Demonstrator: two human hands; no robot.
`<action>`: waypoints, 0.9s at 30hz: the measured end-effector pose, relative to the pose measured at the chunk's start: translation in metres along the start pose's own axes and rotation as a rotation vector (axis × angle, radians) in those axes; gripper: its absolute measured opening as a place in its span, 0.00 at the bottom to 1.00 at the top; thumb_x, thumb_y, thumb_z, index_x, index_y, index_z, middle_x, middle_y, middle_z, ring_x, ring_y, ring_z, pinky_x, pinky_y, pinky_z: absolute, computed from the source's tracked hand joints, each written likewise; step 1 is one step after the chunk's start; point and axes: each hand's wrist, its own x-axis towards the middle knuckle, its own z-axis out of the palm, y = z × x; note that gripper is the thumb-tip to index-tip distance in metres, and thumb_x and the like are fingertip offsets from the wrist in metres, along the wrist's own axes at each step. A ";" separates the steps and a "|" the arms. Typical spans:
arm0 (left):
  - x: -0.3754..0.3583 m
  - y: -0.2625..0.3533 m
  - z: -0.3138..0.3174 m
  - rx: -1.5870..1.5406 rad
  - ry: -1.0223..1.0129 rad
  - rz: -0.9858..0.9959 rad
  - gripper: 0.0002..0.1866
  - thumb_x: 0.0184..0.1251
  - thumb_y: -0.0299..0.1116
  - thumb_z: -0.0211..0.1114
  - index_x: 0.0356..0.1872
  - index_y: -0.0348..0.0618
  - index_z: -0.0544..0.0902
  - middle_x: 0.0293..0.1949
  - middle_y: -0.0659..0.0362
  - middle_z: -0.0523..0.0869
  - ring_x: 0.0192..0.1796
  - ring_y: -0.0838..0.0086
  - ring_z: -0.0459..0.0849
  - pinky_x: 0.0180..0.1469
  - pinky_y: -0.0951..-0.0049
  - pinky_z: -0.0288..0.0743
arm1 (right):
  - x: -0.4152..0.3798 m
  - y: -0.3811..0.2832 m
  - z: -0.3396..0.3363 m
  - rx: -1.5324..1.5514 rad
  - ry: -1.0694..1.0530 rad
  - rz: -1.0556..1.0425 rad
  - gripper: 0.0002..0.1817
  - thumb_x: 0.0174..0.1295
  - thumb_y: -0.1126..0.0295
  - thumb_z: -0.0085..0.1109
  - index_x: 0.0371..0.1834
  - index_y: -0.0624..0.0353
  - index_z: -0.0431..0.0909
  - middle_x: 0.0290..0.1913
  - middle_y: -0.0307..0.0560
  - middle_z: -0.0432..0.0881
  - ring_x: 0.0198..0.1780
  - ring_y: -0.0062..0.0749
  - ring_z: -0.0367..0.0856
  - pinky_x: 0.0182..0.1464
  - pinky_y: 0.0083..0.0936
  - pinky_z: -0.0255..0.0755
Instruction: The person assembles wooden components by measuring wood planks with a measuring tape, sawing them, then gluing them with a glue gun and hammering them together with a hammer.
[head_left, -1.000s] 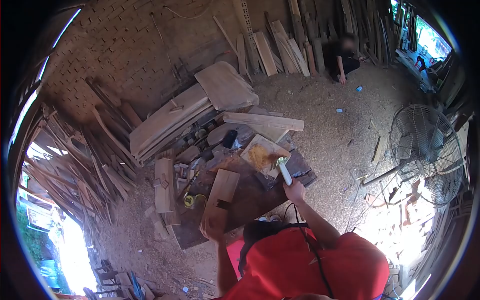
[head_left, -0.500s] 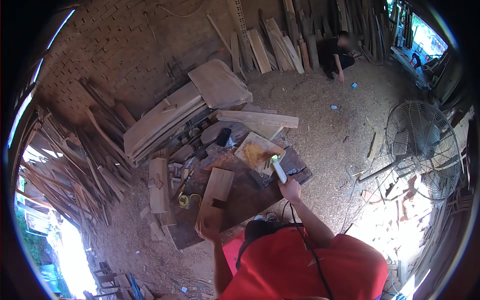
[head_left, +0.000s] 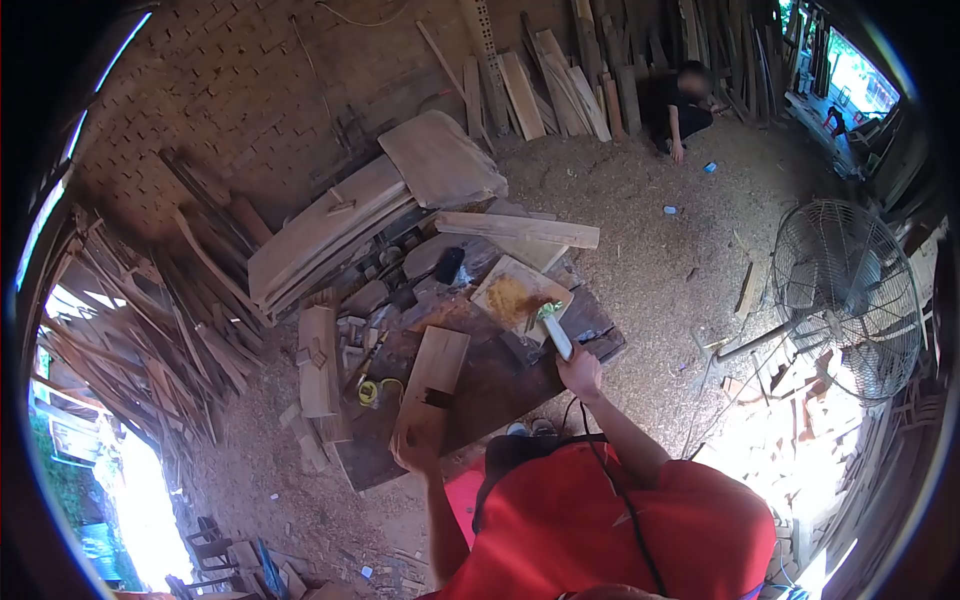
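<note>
My right hand (head_left: pixel 581 374) is closed round a white-handled tool (head_left: pixel 555 332) with a frayed, greenish end; its exact kind I cannot tell. That end is over a square pale board (head_left: pixel 499 272) bearing a patch of orange-brown powdery material (head_left: pixel 512 296). My left hand (head_left: pixel 413 451) grips the near end of a wooden plank (head_left: pixel 440 358), which lies slanted across the dark worktable (head_left: pixel 500 405). A dark notch-like mark (head_left: pixel 437 398) shows on the plank's right side. Left of the plank is a yellow tape measure (head_left: pixel 368 392).
Stacked boards (head_left: pixel 325 235) stand behind the worktable, with a loose plank (head_left: pixel 520 229) at its far side. A large caged fan (head_left: pixel 848 290) is on my right. Far back, a person (head_left: pixel 684 108) crouches by leaning timber (head_left: pixel 520 95). Scrap wood (head_left: pixel 150 335) piles up at left.
The tool in my right hand has shifted slightly over the pale board, its handle at a somewhat different tilt. My left hand stays on the plank. The view has moved a little.
</note>
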 end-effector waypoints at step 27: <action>-0.005 0.002 0.011 0.048 0.092 0.092 0.08 0.67 0.28 0.72 0.45 0.45 0.92 0.44 0.53 0.92 0.51 0.54 0.88 0.57 0.54 0.80 | -0.004 -0.002 -0.006 -0.005 -0.030 -0.016 0.19 0.64 0.55 0.67 0.52 0.55 0.83 0.42 0.66 0.90 0.48 0.69 0.88 0.53 0.60 0.80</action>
